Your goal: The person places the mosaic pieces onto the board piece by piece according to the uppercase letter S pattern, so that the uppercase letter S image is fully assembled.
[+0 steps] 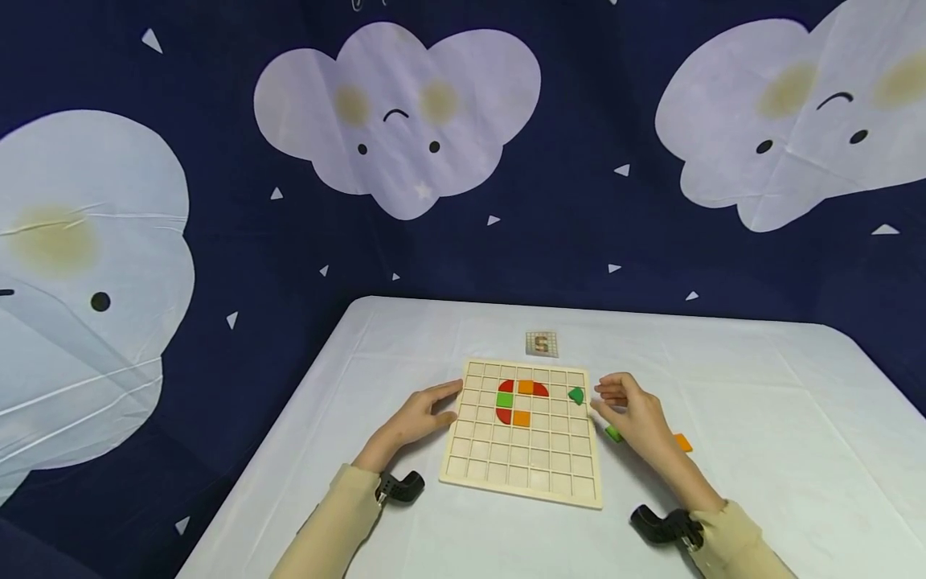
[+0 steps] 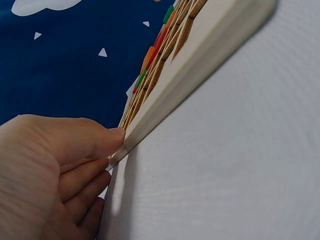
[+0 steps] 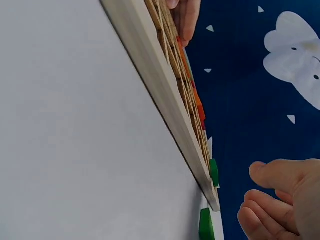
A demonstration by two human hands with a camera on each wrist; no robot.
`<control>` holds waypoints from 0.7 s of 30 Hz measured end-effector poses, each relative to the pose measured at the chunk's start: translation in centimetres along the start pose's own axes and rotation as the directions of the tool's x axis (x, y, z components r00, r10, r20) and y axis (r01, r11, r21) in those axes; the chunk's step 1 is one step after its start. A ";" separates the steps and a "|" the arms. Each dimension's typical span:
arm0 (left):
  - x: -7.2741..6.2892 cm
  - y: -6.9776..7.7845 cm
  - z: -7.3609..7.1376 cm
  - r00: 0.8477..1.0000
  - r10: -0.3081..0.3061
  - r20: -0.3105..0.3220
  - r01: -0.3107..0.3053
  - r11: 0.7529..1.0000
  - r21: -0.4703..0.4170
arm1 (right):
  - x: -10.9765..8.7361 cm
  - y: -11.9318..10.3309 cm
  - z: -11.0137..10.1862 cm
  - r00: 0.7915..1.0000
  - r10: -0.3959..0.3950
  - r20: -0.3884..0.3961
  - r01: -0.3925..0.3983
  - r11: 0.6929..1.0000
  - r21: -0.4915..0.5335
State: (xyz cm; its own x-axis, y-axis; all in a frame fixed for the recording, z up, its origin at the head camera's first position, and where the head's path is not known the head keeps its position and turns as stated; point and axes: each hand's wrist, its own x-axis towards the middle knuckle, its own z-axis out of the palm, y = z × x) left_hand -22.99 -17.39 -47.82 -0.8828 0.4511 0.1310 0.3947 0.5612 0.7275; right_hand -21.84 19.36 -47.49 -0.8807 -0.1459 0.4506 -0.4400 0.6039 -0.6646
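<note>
A wooden grid board [image 1: 538,458] lies on the white table. My left hand [image 1: 414,416] rests at its left edge, thumb and fingertips touching the rim [image 2: 165,107]. Set in the upper-left cells are orange squares [image 1: 521,418], a light green square [image 1: 505,400] and red rounded pieces [image 1: 540,389]. Near the right rim sits a dark green piece [image 1: 575,395], askew to the grid. My right hand [image 1: 640,418] hovers just right of that rim, fingers loosely bent, with nothing between thumb and fingers [image 3: 270,210].
Right of the board, a green block [image 1: 613,433] lies on the table beneath my right hand. An orange piece [image 1: 682,442] is partly hidden behind the right forearm. Beyond the board's far edge lies a small card [image 1: 531,344] with an S-like pattern on a grid.
</note>
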 end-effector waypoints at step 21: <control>0.2 0.1 -0.1 1.000 0.006 0.011 -0.006 1.000 0.002 | 1.7 0.6 2.9 0.997 -0.020 0.068 0.029 0.991 -0.133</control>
State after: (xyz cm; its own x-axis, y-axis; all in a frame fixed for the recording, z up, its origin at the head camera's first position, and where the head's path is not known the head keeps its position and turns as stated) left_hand -23.09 -17.30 -47.64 -0.8776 0.4621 0.1279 0.4005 0.5598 0.7254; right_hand -24.13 17.24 -48.84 -0.8815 -0.2111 0.4224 -0.4384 0.6983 -0.5659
